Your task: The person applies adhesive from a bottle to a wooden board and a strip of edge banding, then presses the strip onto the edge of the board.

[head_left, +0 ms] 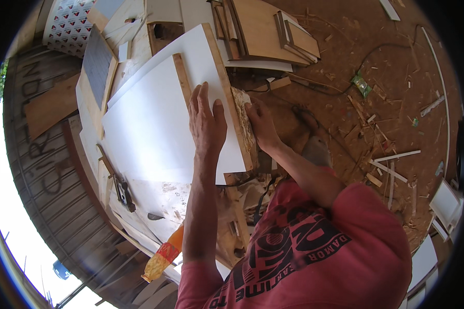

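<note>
A white board (149, 103) with a bare wood edge lies on top of a larger white board (197, 56) on the workbench. My left hand (208, 123) lies flat over both boards near the upper one's edge, fingers stretched out and the thumb apart. At the rough, splintered side (243, 113) of the bench rests my right hand (262, 123), its fingers extended against the wood just beside the larger board's edge. Nothing shows in its grasp, though part of its underside is hidden.
A saw (108, 159) and a dark clamp-like tool (125, 194) lie left of the boards. An orange bottle (165, 252) leans by my left forearm. Wooden panels (263, 31) stand at the far side. Scraps (392, 165) and a cable (376, 51) litter the brown floor on the right.
</note>
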Tool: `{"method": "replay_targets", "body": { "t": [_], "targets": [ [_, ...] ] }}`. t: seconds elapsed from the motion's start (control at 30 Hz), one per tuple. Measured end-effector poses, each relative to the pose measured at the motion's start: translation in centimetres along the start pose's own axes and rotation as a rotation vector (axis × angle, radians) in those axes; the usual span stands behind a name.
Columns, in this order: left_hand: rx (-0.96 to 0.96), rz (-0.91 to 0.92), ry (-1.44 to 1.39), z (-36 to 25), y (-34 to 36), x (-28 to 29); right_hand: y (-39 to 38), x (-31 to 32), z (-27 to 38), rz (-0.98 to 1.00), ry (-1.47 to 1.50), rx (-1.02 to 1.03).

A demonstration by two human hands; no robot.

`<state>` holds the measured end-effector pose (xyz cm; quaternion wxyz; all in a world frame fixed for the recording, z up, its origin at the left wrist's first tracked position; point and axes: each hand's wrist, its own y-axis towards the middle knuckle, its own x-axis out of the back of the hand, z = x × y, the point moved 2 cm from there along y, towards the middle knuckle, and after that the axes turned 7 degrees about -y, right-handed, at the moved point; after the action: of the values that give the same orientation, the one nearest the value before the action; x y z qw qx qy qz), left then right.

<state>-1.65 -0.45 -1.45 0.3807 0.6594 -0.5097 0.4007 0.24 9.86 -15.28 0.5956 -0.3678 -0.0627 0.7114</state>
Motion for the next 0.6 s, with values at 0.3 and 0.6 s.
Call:
{"method": "replay_targets", "body": {
  "t": [0.3,0.6],
  "targets": [
    [-0.013,-0.002,0.007,0.1,-0.2,0.0,2.3,-1.0,3.4,-0.026,-0.155,0.033],
    [0.0,0.023,-0.037,0.7,-0.3,0.0,0.9,2.3,0.0,-0.114,-0.155,-0.036]
  ]
}}
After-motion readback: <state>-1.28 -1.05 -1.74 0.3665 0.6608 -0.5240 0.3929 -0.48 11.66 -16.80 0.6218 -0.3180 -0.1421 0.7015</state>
